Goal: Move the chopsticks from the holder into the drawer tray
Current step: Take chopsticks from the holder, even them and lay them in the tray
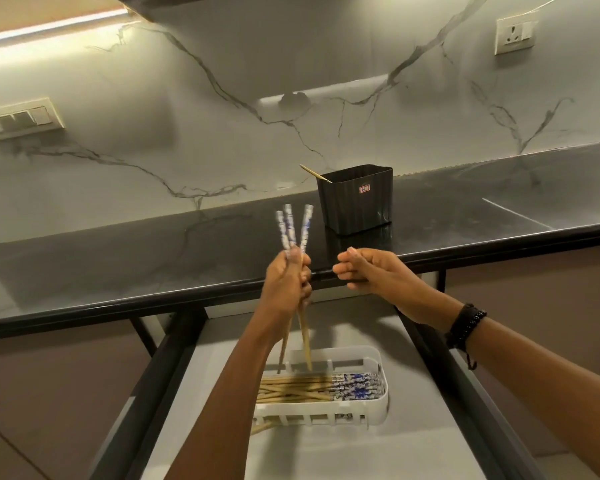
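My left hand (287,282) grips a small bunch of chopsticks (54,230) upright, blue-and-white patterned ends up, wooden tips pointing down over the white tray (381,403). The tray sits in the open drawer (423,441) and holds several chopsticks lying flat, one poking out at its lower left. My right hand (368,270) hovers at the counter edge, fingers curled, nothing in it. The black holder (355,199) stands on the counter behind the right hand, with a single wooden chopstick (314,173) sticking out of its left rim.
The dark counter (153,268) runs across the view with a marble wall behind. Black drawer rails (160,372) flank the grey drawer floor. Wall sockets (21,119) sit at left and upper right. A dark beaded bracelet is on my right wrist.
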Demonstrator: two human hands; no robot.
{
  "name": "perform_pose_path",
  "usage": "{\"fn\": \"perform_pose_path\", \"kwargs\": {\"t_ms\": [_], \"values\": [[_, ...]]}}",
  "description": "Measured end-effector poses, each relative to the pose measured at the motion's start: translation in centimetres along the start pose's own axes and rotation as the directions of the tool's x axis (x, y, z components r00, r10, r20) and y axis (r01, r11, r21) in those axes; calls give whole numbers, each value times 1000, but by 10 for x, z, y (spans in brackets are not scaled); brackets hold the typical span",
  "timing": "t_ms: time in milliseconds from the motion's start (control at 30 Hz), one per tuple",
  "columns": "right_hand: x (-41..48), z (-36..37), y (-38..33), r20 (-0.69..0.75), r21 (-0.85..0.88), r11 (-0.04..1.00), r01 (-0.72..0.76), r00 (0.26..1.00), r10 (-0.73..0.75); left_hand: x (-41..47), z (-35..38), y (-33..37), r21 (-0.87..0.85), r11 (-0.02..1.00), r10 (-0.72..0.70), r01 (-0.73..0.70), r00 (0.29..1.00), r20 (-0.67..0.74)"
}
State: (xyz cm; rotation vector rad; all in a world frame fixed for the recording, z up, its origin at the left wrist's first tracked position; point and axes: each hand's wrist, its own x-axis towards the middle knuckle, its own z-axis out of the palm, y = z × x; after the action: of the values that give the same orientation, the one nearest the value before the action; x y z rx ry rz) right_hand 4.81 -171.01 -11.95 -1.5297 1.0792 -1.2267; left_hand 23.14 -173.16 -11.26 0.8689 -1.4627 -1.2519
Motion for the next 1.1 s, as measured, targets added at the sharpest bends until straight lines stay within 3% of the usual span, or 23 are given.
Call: {"fn": "perform_pose_path", "kwargs": {"t_ms": [67,167,267,400,567,667,733,800,833,900,967,1033,1100], "values": [[1,2,-2,46,82,997,-10,999,7,-3,7,-5,190,982,-8,-14,993,115],[-2,6,-5,127,137,990,9,992,-27,-3,14,-14,487,837,135,-250,956,260],[-3,12,-8,101,118,993,20,994,-32,-3,16,-22,606,717,169,-343,930,326],[-5,16,-7,49,-16,996,91,995,-90,-6,16,-25,712,630,158,-309,949,272],[-5,18,-9,-67,98,981,170,984,-164,-12,24,-26,788,546,310,-285,942,126],[-3,10,-12,-189,246,952,185,972,-140,-13,28,-28,900,372,505,-229,863,11],[-1,2,-11,-286,380,908,177,956,-67,-11,29,-25,901,371,618,-223,784,-61],[1,-4,-11,-342,505,843,183,940,1,-9,31,-23,855,433,635,-283,770,-66],[1,-6,-11,-350,571,799,186,936,32,-8,33,-24,812,504,589,-294,805,-75],[2,-6,-11,-328,691,698,185,942,74,-7,38,-27,655,729,372,-198,918,-136],[1,-4,-9,-277,756,635,158,957,90,-9,43,-23,266,964,43,5,983,-178],[0,1,-7,-219,783,611,116,971,97,-7,40,-18,-142,986,-111,89,982,-150],[0,7,-4,-178,791,606,83,979,99,-5,32,-13,-403,914,-113,38,980,-164]]}}
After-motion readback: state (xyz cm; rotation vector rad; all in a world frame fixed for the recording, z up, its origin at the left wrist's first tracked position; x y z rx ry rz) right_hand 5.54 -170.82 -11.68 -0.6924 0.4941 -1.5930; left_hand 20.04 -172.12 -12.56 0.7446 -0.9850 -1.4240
